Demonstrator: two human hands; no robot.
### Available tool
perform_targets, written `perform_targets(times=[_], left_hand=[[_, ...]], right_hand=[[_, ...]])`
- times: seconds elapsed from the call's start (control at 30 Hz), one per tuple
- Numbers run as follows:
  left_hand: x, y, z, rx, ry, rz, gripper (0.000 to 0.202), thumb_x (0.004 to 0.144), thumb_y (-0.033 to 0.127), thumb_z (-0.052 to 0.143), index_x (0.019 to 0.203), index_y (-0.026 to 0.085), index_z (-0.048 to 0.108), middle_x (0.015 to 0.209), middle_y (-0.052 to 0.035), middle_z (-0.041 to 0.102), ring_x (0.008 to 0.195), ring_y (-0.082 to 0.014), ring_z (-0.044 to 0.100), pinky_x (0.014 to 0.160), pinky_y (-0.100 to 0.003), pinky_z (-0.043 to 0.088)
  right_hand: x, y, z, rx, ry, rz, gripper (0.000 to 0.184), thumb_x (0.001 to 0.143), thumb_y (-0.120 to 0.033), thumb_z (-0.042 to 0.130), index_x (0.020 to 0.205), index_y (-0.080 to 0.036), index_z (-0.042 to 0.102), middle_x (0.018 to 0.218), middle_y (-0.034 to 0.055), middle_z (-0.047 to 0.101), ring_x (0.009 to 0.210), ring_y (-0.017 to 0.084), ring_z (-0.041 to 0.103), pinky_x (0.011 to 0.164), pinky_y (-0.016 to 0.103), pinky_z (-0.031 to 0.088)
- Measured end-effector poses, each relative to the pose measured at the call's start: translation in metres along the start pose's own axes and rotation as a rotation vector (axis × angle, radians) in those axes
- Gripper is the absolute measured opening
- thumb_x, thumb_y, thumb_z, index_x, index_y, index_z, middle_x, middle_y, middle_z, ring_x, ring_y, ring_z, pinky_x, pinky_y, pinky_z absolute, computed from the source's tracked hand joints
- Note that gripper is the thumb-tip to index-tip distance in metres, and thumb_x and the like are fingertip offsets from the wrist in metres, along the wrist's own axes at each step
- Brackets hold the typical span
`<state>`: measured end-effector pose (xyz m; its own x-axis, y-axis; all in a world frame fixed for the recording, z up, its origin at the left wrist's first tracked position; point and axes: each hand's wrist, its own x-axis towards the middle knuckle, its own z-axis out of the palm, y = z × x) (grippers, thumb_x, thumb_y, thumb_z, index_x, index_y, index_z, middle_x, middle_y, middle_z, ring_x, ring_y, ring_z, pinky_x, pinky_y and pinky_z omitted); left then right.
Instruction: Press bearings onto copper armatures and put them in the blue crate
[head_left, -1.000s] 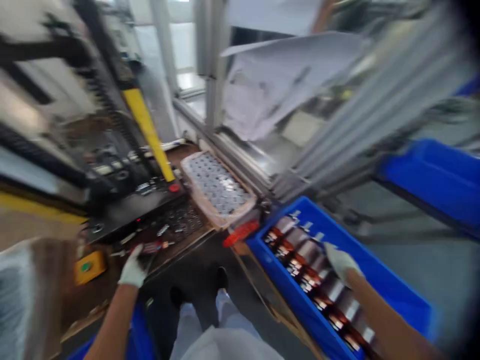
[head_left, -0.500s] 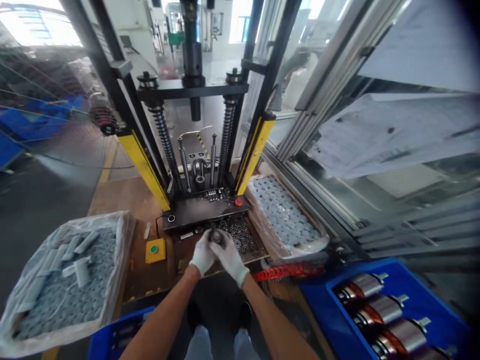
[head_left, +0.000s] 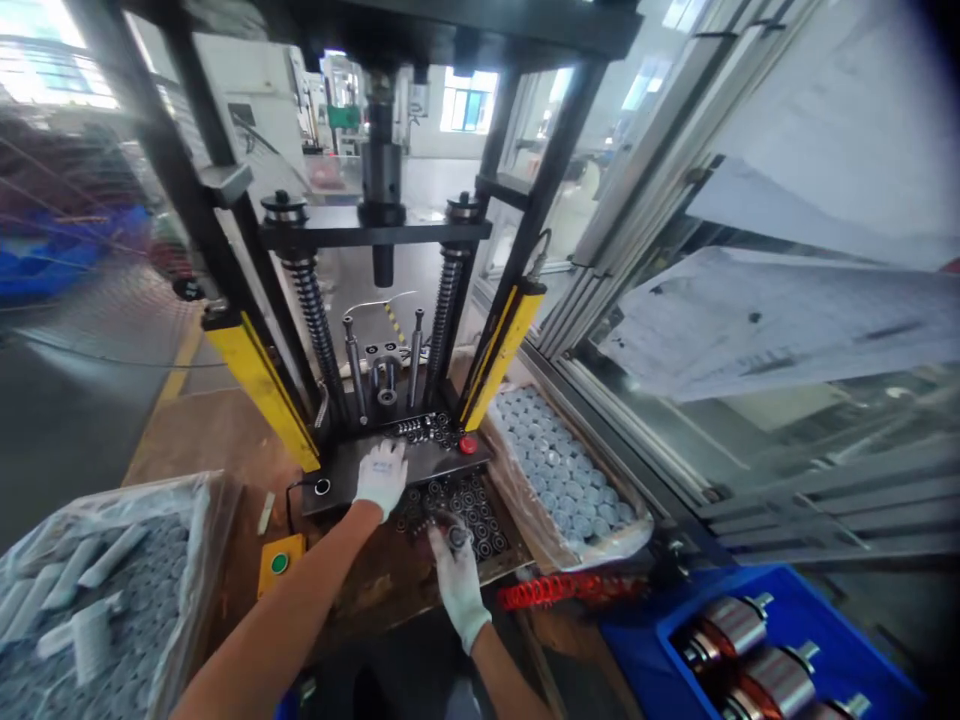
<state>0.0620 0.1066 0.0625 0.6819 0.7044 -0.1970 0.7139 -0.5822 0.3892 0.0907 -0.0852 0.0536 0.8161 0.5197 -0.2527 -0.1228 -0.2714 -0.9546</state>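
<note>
The gloved left hand (head_left: 381, 478) lies flat, fingers together, on the black base plate (head_left: 442, 456) of a press at lower centre. Just below it, the gloved right hand (head_left: 457, 588) pinches a small dark ring (head_left: 456, 537) above a tray of loose dark rings (head_left: 469, 505), beside a plastic-lined box of grey discs (head_left: 559, 460).

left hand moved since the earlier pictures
Yes, the left hand moved forward, from above the bearing tray onto the black press plate.
</note>
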Motion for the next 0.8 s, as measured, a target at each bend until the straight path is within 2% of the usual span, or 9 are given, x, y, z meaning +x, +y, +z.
perform_targets(times=[0.1, 0.2, 0.3, 0.4, 0.5, 0.6, 0.67, 0.73, 0.8], left_hand=[[-0.014, -0.020, 0.005, -0.050, -0.037, -0.084, 0.040, 0.095, 0.030, 0.042, 0.130, 0.016, 0.056, 0.132, -0.0187, 0.056, 0.119, -0.0289, 0.054, 0.101, -0.041, 0.042], [-0.009, -0.031, -0.008, -0.133, 0.015, -0.122, 0.037, 0.093, 0.031, 0.048, 0.124, 0.015, 0.061, 0.128, -0.0158, 0.061, 0.122, -0.0263, 0.055, 0.105, -0.035, 0.039], [0.019, -0.027, -0.031, -0.237, 0.180, -0.145, 0.032, 0.092, 0.033, 0.050, 0.116, 0.018, 0.067, 0.120, -0.0110, 0.067, 0.116, -0.0234, 0.059, 0.104, -0.032, 0.040], [0.057, -0.015, -0.051, -0.309, 0.317, -0.259, 0.032, 0.090, 0.035, 0.053, 0.111, 0.018, 0.070, 0.114, -0.0110, 0.070, 0.112, -0.0242, 0.061, 0.101, -0.033, 0.041], [0.083, -0.005, -0.060, -0.407, 0.332, -0.373, 0.032, 0.088, 0.038, 0.056, 0.108, 0.019, 0.073, 0.111, -0.0123, 0.072, 0.112, -0.0283, 0.062, 0.101, -0.037, 0.040], [0.094, 0.001, -0.060, -0.620, 0.351, -0.498, 0.026, 0.080, 0.036, 0.067, 0.098, 0.020, 0.076, 0.105, -0.0119, 0.073, 0.114, -0.0309, 0.060, 0.101, -0.039, 0.039], [0.096, 0.005, -0.057, -0.754, 0.373, -0.569, 0.025, 0.076, 0.032, 0.070, 0.097, 0.020, 0.075, 0.094, -0.0107, 0.074, 0.106, -0.0288, 0.063, 0.094, -0.037, 0.044], [0.100, 0.010, -0.052, -0.880, 0.372, -0.638, 0.030, 0.077, 0.029, 0.068, 0.104, 0.017, 0.072, 0.075, -0.0081, 0.070, 0.083, -0.0246, 0.067, 0.077, -0.035, 0.050], [0.105, 0.017, -0.048, -1.029, 0.363, -0.707, 0.035, 0.080, 0.025, 0.062, 0.112, 0.012, 0.067, 0.057, -0.0021, 0.059, 0.059, -0.0198, 0.062, 0.059, -0.031, 0.049]], right_hand=[[-0.003, 0.007, -0.005, -0.002, -0.050, 0.038, 0.051, 0.068, -0.038, 0.072, 0.114, -0.020, 0.060, 0.109, 0.0081, 0.068, 0.100, 0.025, 0.064, 0.094, 0.039, 0.052], [-0.003, 0.011, -0.009, -0.101, -0.085, 0.009, 0.054, 0.062, -0.030, 0.072, 0.114, -0.020, 0.062, 0.114, 0.0091, 0.066, 0.108, 0.027, 0.061, 0.102, 0.040, 0.047], [0.000, 0.010, -0.012, -0.184, -0.114, -0.074, 0.050, 0.062, -0.028, 0.069, 0.111, -0.022, 0.065, 0.117, 0.0088, 0.064, 0.112, 0.029, 0.059, 0.107, 0.043, 0.044], [0.005, 0.005, -0.015, -0.224, -0.173, -0.124, 0.045, 0.064, -0.027, 0.067, 0.109, -0.025, 0.067, 0.115, 0.0069, 0.065, 0.111, 0.029, 0.060, 0.104, 0.043, 0.046], [0.009, 0.003, -0.021, -0.236, -0.210, -0.099, 0.046, 0.065, -0.027, 0.067, 0.111, -0.025, 0.067, 0.116, 0.0074, 0.065, 0.112, 0.030, 0.060, 0.104, 0.044, 0.047], [0.013, 0.007, -0.026, -0.223, -0.233, -0.068, 0.051, 0.062, -0.028, 0.069, 0.113, -0.025, 0.067, 0.119, 0.0071, 0.065, 0.115, 0.030, 0.059, 0.107, 0.043, 0.044], [0.015, 0.007, -0.027, -0.195, -0.231, -0.053, 0.052, 0.061, -0.027, 0.069, 0.114, -0.024, 0.066, 0.119, 0.0059, 0.066, 0.114, 0.028, 0.060, 0.107, 0.040, 0.044], [0.017, 0.001, -0.027, -0.176, -0.204, -0.015, 0.052, 0.061, -0.029, 0.068, 0.112, -0.022, 0.066, 0.114, 0.0055, 0.068, 0.108, 0.026, 0.063, 0.102, 0.036, 0.047], [0.021, -0.016, -0.028, -0.197, -0.198, 0.060, 0.046, 0.062, -0.031, 0.066, 0.106, -0.018, 0.067, 0.099, 0.0054, 0.072, 0.095, 0.025, 0.067, 0.091, 0.034, 0.052]])
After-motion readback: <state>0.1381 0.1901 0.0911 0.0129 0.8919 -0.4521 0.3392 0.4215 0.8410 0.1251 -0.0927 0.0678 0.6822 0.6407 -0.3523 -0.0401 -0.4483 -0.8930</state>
